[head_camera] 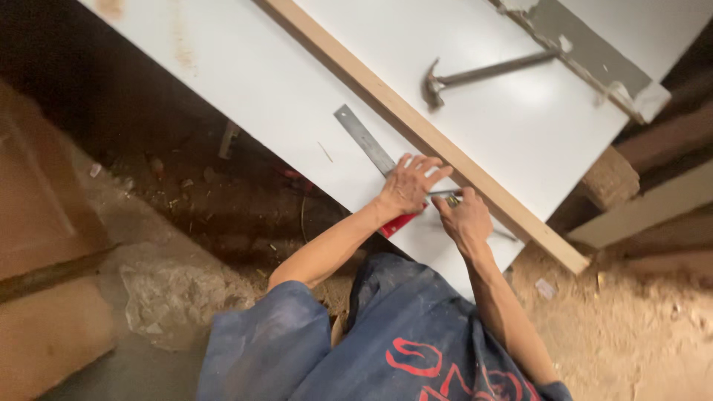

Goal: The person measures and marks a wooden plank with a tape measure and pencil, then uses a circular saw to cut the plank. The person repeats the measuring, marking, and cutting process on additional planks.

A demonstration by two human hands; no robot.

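My left hand (410, 183) lies flat on a try square with a red handle (399, 223), pressing its metal blade (362, 138) onto a white board (282, 89). My right hand (462, 217) is closed around a pencil (446, 195), whose tip meets the board beside the blade, just in front of a long wooden strip (416, 122) that runs diagonally across the board.
A hammer (475, 74) rests on the white board beyond the wooden strip. A grey patch with torn edges (587, 52) is at the board's far end. Rubble and dirt (178, 289) cover the floor on the left, sawdust (646, 327) on the right. A wood block (610, 180) sits under the board.
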